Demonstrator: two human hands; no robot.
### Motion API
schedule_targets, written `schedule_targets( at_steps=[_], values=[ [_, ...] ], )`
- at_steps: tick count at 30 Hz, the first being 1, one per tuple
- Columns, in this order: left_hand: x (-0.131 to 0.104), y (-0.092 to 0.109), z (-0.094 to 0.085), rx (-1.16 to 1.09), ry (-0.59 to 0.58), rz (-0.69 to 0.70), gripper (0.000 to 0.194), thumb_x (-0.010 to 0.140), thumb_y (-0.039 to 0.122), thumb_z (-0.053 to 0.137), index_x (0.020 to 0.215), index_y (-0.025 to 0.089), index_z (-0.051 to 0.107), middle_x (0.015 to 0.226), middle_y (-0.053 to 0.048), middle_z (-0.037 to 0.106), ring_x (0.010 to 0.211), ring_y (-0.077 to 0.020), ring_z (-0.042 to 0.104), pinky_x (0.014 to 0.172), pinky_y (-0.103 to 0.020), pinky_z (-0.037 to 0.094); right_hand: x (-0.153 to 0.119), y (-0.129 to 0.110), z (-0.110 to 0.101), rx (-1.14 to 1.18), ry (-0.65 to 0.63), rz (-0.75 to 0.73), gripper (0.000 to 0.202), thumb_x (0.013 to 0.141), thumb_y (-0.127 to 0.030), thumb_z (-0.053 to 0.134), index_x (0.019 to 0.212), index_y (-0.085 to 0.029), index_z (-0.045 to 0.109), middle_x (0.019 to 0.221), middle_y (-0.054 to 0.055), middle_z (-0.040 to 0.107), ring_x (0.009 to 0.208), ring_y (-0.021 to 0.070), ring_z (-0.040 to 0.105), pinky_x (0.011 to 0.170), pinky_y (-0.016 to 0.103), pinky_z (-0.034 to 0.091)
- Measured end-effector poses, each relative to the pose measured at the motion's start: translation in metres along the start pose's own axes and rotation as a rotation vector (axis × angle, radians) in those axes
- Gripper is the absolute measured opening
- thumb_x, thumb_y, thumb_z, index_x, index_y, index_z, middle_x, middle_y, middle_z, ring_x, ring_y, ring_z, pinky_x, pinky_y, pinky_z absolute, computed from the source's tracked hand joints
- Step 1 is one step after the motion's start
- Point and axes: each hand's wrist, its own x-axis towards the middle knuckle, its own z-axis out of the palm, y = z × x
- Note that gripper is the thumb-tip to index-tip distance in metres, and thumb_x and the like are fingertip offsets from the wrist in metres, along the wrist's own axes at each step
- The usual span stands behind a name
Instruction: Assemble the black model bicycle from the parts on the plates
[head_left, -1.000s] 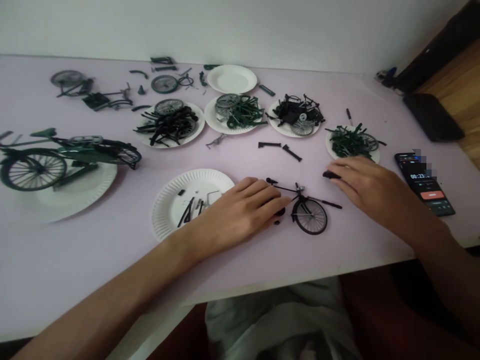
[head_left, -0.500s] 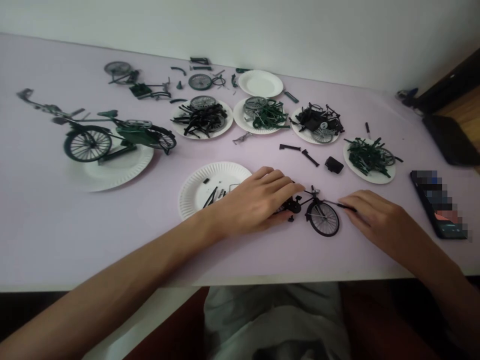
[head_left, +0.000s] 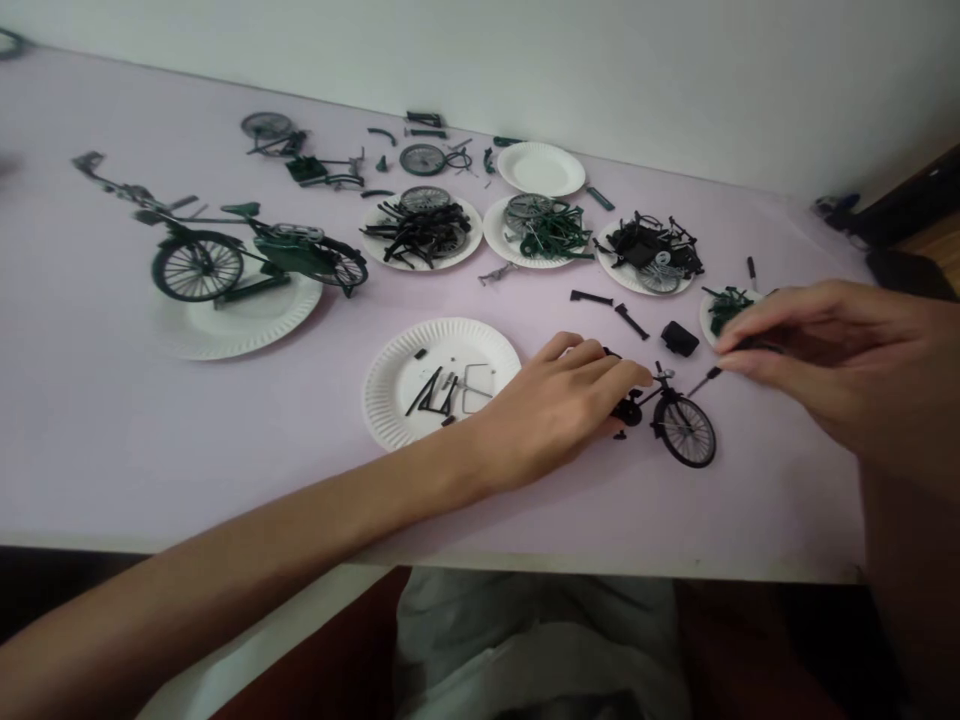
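A black miniature bicycle (head_left: 686,430) lies on the table, its front wheel turned toward the right. My left hand (head_left: 562,410) is closed around its rear half and hides most of the frame and the back wheel. My right hand (head_left: 817,360) pinches the dark handle of a small screwdriver (head_left: 703,382) between thumb and fingers. The thin shaft points down-left to the area beside the front wheel; whether the tip touches the bicycle I cannot tell. Just behind the handlebar sits a small black box-like part (head_left: 679,338).
A paper plate (head_left: 382,390) with small black parts stands left of my left hand. A larger green bicycle model (head_left: 255,240) rests over another plate (head_left: 292,315). Several plates of loose parts, including one with green pieces (head_left: 555,235), line the back. Two black strips (head_left: 631,321) lie nearby.
My right hand has lifted and turned, raising the screwdriver's handle. It now covers the phone and part of the right plate. My left hand stays on the bicycle; the view has shifted.
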Motion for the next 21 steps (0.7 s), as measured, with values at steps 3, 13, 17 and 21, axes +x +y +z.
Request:
schedule_targets(
  at_steps=[3,13,17,21],
  values=[
    [0.008,0.003,0.011,0.103,0.022,-0.068,0.018,0.105,0.023,0.058,0.12,0.014,0.057,0.109,-0.007,0.073,0.099,-0.0237,0.063,0.095,-0.039,0.039,0.001,0.005,0.024,0.137,0.037,-0.026,0.018,0.08,-0.014,0.085,0.088,-0.027,0.074,0.084,0.0,0.076,0.077,0.0224,0.075,0.069,0.04,0.064],
    [-0.005,-0.013,-0.002,-0.01,-0.064,-0.007,0.022,0.109,0.027,0.048,0.121,0.017,0.064,0.112,-0.007,0.068,0.104,-0.0219,0.057,0.095,-0.036,0.04,-0.023,0.014,0.045,0.251,0.132,0.065,0.015,0.085,-0.016,0.08,0.092,-0.027,0.072,0.087,0.003,0.075,0.078,0.0233,0.074,0.067,0.041,0.064],
    [-0.009,-0.012,-0.007,0.006,-0.086,0.024,0.026,0.11,0.027,0.044,0.115,0.017,0.067,0.111,-0.008,0.068,0.103,-0.0227,0.057,0.095,-0.036,0.04,-0.028,0.007,0.055,0.271,0.086,0.017,0.019,0.087,-0.01,0.077,0.096,-0.026,0.073,0.089,0.003,0.077,0.08,0.0208,0.074,0.067,0.037,0.064],
    [-0.01,-0.012,-0.005,0.009,-0.065,0.002,0.024,0.109,0.027,0.048,0.116,0.018,0.068,0.111,-0.006,0.069,0.105,-0.0227,0.056,0.098,-0.038,0.038,-0.032,0.011,0.064,0.322,0.051,-0.073,0.026,0.088,-0.006,0.074,0.103,-0.027,0.073,0.093,0.003,0.077,0.087,0.022,0.074,0.073,0.04,0.064]
  ],
)
